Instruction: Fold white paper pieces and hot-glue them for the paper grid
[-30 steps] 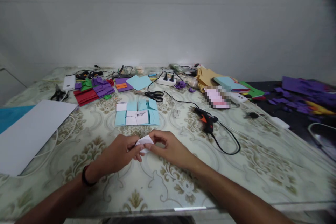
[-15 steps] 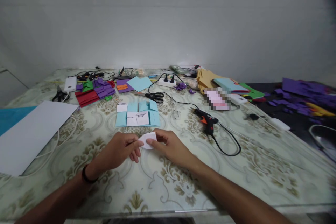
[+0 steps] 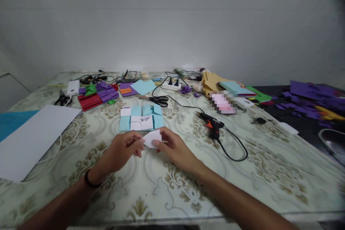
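A small folded white paper (image 3: 151,138) is held up between both hands, just in front of the assembled paper pieces. My left hand (image 3: 122,150) pinches its left corner between thumb and fingers. On the other side, my right hand (image 3: 176,148) grips the right part, thumb on top and fingers behind. Beyond the hands, light blue folded pieces (image 3: 124,123) and white folded pieces (image 3: 135,125) lie side by side on the patterned tabletop.
To the right lies a black glue gun (image 3: 214,125) with its cable. Black-handled scissors (image 3: 159,100) and a power strip (image 3: 171,86) are farther back. Large white sheets (image 3: 35,140) lie at the left; coloured papers (image 3: 93,99) sit behind them.
The white paper and both hands have risen slightly away from me. The paper is now tilted differently, and the left fingers have shifted to its left corner.
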Tool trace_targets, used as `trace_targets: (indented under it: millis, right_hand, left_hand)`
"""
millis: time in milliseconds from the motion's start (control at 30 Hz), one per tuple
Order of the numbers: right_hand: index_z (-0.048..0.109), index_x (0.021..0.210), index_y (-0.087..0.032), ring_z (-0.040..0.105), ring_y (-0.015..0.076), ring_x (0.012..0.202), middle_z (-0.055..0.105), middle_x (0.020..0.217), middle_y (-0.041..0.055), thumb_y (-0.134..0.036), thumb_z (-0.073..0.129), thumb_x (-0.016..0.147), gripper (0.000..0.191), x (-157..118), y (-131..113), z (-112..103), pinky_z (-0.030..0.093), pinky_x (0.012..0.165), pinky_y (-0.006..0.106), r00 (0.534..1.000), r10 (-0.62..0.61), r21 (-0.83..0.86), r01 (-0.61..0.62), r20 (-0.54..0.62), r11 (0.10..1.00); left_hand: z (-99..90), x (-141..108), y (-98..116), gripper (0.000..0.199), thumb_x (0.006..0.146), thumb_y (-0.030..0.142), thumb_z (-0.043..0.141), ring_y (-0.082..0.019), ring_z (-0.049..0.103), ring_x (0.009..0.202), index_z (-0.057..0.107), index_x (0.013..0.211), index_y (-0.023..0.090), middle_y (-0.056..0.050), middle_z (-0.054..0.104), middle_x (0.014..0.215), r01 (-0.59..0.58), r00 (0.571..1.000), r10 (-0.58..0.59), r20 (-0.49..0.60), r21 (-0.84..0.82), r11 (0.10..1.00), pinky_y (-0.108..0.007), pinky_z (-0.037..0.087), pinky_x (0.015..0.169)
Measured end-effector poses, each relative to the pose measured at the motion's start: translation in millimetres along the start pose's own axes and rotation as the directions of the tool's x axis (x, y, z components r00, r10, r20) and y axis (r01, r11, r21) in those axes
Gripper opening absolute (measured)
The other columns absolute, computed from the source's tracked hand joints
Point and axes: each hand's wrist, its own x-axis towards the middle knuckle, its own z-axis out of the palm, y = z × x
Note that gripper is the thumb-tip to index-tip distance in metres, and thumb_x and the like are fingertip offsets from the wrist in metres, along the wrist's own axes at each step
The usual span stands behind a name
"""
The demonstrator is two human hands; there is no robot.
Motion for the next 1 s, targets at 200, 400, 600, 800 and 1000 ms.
trace_targets:
  millis: [200, 400, 600, 800, 1000]
  right_hand:
    - [0.059, 0.127, -0.027, 0.066, 0.0199, 0.089, 0.063, 0.109, 0.0058, -0.057, 0.067, 0.092, 0.046, 2, -1, -2, 0.061, 0.065, 0.031, 0.999, 0.033, 0.26, -0.029, -0.012, 0.965]
    - [0.067, 0.095, -0.02, 0.059, 0.0136, 0.063, 0.062, 0.075, -0.0013, -0.048, 0.074, 0.088, 0.03, 2, 3, -1, 0.054, 0.061, 0.028, 0.995, 0.034, 0.019, -0.032, -0.09, 0.999]
    - [0.066, 0.09, -0.021, 0.052, 0.0117, 0.053, 0.054, 0.066, -0.0049, -0.048, 0.073, 0.088, 0.029, 2, 2, -1, 0.045, 0.052, 0.026, 0.99, 0.031, -0.048, -0.038, -0.138, 0.998]
    - [0.065, 0.085, -0.021, 0.051, 0.0118, 0.056, 0.052, 0.069, -0.0041, -0.054, 0.071, 0.089, 0.034, 2, 0, -3, 0.045, 0.052, 0.026, 0.991, 0.024, -0.047, -0.031, -0.131, 0.998]
    - [0.063, 0.086, -0.021, 0.054, 0.0133, 0.059, 0.054, 0.073, -0.003, -0.053, 0.07, 0.09, 0.032, 3, 2, -5, 0.05, 0.056, 0.027, 0.983, 0.015, -0.031, -0.021, -0.184, 0.999]
  left_hand:
    - [-0.8, 4, -2, 0.031, 0.095, 0.046, 0.064, -0.017, 0.074, 0.068, 0.069, 0.099, 0.016, -0.003, 0.075, 0.077, 0.03, 0.997, -0.039, -0.064, -0.125, 0.992, -0.03, 0.062, 0.069]
    - [-2.8, 2, 1, 0.048, 0.099, 0.06, 0.055, -0.022, 0.076, 0.083, 0.067, 0.12, 0.018, -0.007, 0.078, 0.094, 0.09, 0.996, -0.089, 0.017, -0.192, 0.977, -0.034, 0.06, 0.079]
    - [-3.2, 0, -8, 0.047, 0.092, 0.047, 0.072, -0.024, 0.073, 0.107, 0.059, 0.13, 0.024, -0.009, 0.073, 0.121, 0.026, 0.996, -0.007, 0.089, -0.211, 0.977, -0.034, 0.057, 0.091]
    - [-1.8, 2, -8, 0.034, 0.092, 0.033, 0.066, -0.023, 0.073, 0.107, 0.064, 0.124, 0.021, -0.009, 0.077, 0.12, -0.03, 0.999, 0.032, 0.032, -0.062, 0.998, -0.034, 0.056, 0.093]
    - [-6.4, 0, -2, 0.032, 0.097, 0.031, 0.057, -0.022, 0.075, 0.092, 0.071, 0.124, 0.02, -0.004, 0.083, 0.095, -0.03, 1.0, 0.03, -0.003, 0.128, 0.991, -0.035, 0.056, 0.088]
